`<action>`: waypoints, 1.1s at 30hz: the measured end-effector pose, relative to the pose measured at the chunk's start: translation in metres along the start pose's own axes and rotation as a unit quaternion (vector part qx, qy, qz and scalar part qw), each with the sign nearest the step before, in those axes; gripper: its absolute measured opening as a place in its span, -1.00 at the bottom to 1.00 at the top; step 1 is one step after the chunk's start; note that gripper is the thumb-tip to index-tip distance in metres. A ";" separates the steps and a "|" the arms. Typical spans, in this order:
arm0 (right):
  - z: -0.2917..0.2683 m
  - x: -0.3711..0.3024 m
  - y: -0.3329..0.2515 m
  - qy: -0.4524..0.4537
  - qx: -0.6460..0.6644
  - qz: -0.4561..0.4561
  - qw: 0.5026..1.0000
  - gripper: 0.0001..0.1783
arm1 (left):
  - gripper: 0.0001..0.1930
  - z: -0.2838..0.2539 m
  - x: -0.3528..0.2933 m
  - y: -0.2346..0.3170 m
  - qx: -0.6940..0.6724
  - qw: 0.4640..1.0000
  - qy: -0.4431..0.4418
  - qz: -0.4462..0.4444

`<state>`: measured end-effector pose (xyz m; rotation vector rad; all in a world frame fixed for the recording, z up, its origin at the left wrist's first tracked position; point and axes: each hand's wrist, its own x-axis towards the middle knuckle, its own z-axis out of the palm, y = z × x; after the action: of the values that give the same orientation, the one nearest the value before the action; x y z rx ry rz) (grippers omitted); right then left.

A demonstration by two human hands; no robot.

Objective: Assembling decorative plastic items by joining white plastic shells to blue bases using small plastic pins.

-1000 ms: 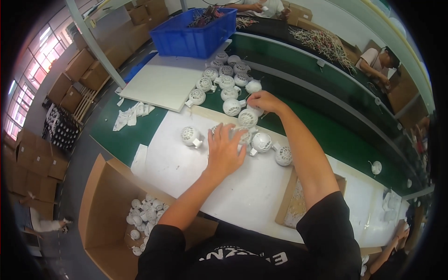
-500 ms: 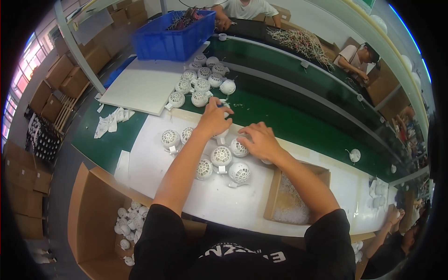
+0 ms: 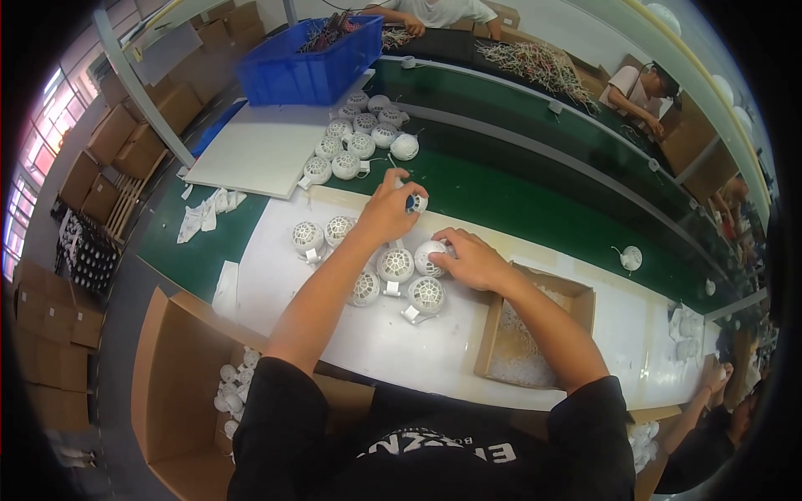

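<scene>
My left hand [image 3: 387, 210] is raised over the far side of the white worktop. Its fingers close around a small white latticed round piece [image 3: 419, 202] with a dark blue patch, partly covered by the fingers. My right hand [image 3: 472, 260] has thumb and fingers curled against a white latticed ball [image 3: 428, 259] on the worktop. Beside it stand more such balls, including one in the middle [image 3: 395, 265], one nearer me [image 3: 427, 295] with a white tab, and one by my left forearm [image 3: 364, 289]. Two more lie left of that forearm, one of them [image 3: 307, 238] at the outer end.
A cluster of white balls [image 3: 361, 145] sits on the green surface beyond, near a blue bin [image 3: 313, 71]. An open carton [image 3: 482, 355] holds clear bits under my right forearm. A larger carton [image 3: 163, 376] with white balls stands lower left. Co-workers sit across and at right.
My left hand has lifted slightly and turned, so the white piece in it shows more. The right hand has come down closer around the ball. The whole view has shifted a little.
</scene>
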<state>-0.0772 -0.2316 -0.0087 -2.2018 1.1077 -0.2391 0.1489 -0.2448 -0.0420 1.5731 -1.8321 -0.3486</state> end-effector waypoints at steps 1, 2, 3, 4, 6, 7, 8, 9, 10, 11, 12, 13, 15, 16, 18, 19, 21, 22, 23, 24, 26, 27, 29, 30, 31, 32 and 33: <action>-0.001 0.000 0.003 0.010 -0.007 -0.009 1.000 -0.55 | -0.68 -0.005 -0.005 0.007 -0.002 1.000 -0.022 -0.020; -0.001 0.001 0.005 0.020 -0.013 -0.019 1.000 -0.56 | -0.69 -0.010 -0.009 0.013 -0.004 0.998 -0.044 -0.041; -0.001 0.003 0.007 0.030 -0.018 -0.030 0.999 -0.57 | -0.71 -0.016 -0.014 0.020 -0.004 0.996 -0.066 -0.062; -0.002 0.008 0.006 0.029 -0.013 -0.032 0.999 -0.57 | -0.71 -0.024 -0.018 0.025 0.000 0.996 -0.067 -0.064; -0.011 0.024 0.002 0.089 -0.047 -0.029 0.994 -0.59 | -0.69 -0.039 -0.027 0.038 0.096 0.983 -0.110 -0.110; -0.017 0.031 -0.001 0.119 -0.065 -0.026 0.990 -0.60 | -0.67 -0.048 -0.029 0.044 0.142 0.972 -0.131 -0.132; -0.025 0.044 -0.006 0.118 -0.061 -0.028 0.991 -0.60 | -0.67 -0.058 -0.027 0.049 0.145 0.971 -0.132 -0.135; -0.036 0.061 -0.007 0.112 -0.049 -0.028 0.992 -0.61 | -0.65 -0.067 -0.021 0.052 0.162 0.968 -0.143 -0.128; -0.044 0.078 -0.007 0.108 -0.039 -0.027 0.993 -0.62 | -0.63 -0.076 -0.014 0.051 0.178 0.964 -0.153 -0.122; -0.047 0.095 -0.003 0.109 -0.039 -0.026 0.993 -0.62 | -0.61 -0.082 -0.005 0.045 0.195 0.961 -0.162 -0.113; -0.047 0.114 -0.001 0.102 -0.061 -0.047 0.992 -0.60 | -0.61 -0.090 0.005 0.036 0.197 0.961 -0.160 -0.113; -0.046 0.131 0.001 0.096 -0.085 -0.067 0.990 -0.57 | -0.56 -0.100 0.018 0.025 0.224 0.961 -0.134 -0.094; -0.043 0.169 -0.006 0.081 -0.100 -0.082 0.988 -0.52 | -0.51 -0.116 0.038 -0.001 0.258 0.958 -0.105 -0.076; -0.035 0.187 -0.012 0.059 -0.116 -0.096 0.987 -0.46 | -0.48 -0.121 0.043 -0.022 0.268 0.953 -0.091 -0.112; -0.025 0.216 -0.018 0.067 -0.130 -0.095 0.985 -0.40 | -0.41 -0.115 0.059 -0.058 0.279 0.942 -0.063 -0.173; -0.019 0.232 -0.020 0.072 -0.145 -0.093 0.982 -0.34 | -0.41 -0.108 0.070 -0.075 0.282 0.942 -0.060 -0.173; -0.013 0.263 -0.014 0.077 -0.159 -0.093 0.980 -0.28 | -0.39 -0.087 0.091 -0.110 0.223 0.946 -0.033 -0.232; -0.013 0.278 -0.010 0.047 -0.147 -0.112 0.982 -0.25 | -0.38 -0.082 0.100 -0.115 0.193 0.946 -0.020 -0.260; -0.012 0.293 -0.005 0.015 -0.136 -0.132 0.982 -0.21 | -0.38 -0.077 0.106 -0.120 0.196 0.945 -0.019 -0.261; -0.012 0.304 -0.004 -0.018 -0.124 -0.154 0.980 -0.17 | -0.37 -0.071 0.108 -0.121 0.223 0.939 -0.014 -0.260; -0.010 0.317 -0.001 -0.040 -0.106 -0.154 0.981 -0.16 | -0.35 -0.064 0.108 -0.119 0.275 0.927 -0.009 -0.256; -0.010 0.320 0.001 -0.060 -0.090 -0.149 0.983 -0.16 | -0.35 -0.066 0.107 -0.117 0.275 0.925 -0.009 -0.260; -0.011 0.321 0.005 -0.084 -0.072 -0.143 0.983 -0.15 | -0.37 -0.077 0.102 -0.105 0.286 0.918 -0.047 -0.270; -0.013 0.319 0.009 -0.118 -0.002 -0.151 0.981 -0.18 | -0.38 -0.083 0.099 -0.097 0.290 0.914 -0.067 -0.275; -0.017 0.314 0.012 -0.148 0.065 -0.156 0.974 -0.21 | -0.38 -0.089 0.096 -0.091 0.287 0.915 -0.068 -0.275; -0.017 0.311 0.017 -0.178 0.132 -0.159 0.962 -0.24 | -0.39 -0.095 0.093 -0.089 0.248 0.922 -0.093 -0.282; -0.013 0.304 0.022 -0.179 0.131 -0.155 0.963 -0.24 | -0.40 -0.101 0.088 -0.089 0.207 0.928 -0.118 -0.288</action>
<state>0.0932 -0.4815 -0.0493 -2.0629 0.5022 -0.1050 0.2796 -0.3258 0.0062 2.4641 -1.6468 -0.4481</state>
